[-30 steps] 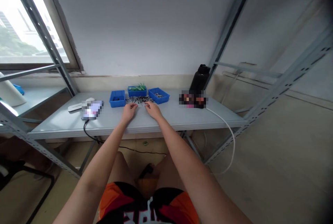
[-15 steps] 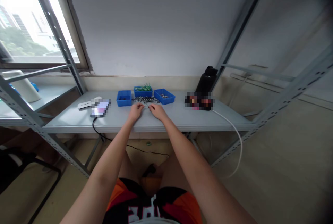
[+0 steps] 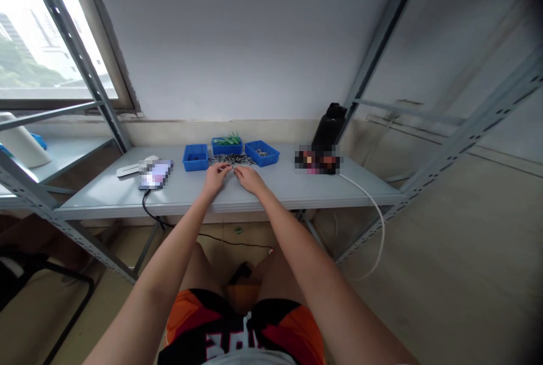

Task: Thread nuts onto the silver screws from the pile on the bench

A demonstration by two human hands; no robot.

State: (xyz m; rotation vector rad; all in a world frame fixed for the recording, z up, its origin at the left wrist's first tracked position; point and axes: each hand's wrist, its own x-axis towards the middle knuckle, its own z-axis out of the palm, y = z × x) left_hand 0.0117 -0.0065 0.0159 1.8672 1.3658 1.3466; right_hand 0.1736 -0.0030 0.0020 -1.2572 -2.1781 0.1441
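Observation:
My left hand (image 3: pixel 216 177) and my right hand (image 3: pixel 249 179) meet fingertip to fingertip over the grey shelf top (image 3: pixel 229 198). Both are closed in a pinch, and what sits between the fingers is too small to name. Just beyond them lies a loose pile of thin black and silver pieces (image 3: pixel 232 159). Behind the pile stands a blue bin with green strips (image 3: pixel 227 144). To its left is a blue bin with a few dark bits (image 3: pixel 195 158), and to its right a tilted blue bin with small metallic pieces (image 3: pixel 262 153).
A phone (image 3: pixel 156 174) with a black cable lies on the left, beside a white device (image 3: pixel 129 170). At the right a black bottle (image 3: pixel 330 127) stands behind a blurred dark object (image 3: pixel 318 161) with a white cable. Metal shelf posts (image 3: pixel 373 54) frame both sides.
My hands have drawn closer together, and their fingertips now meet. The whole view has shifted slightly, so the bins and bottle appear a little further left.

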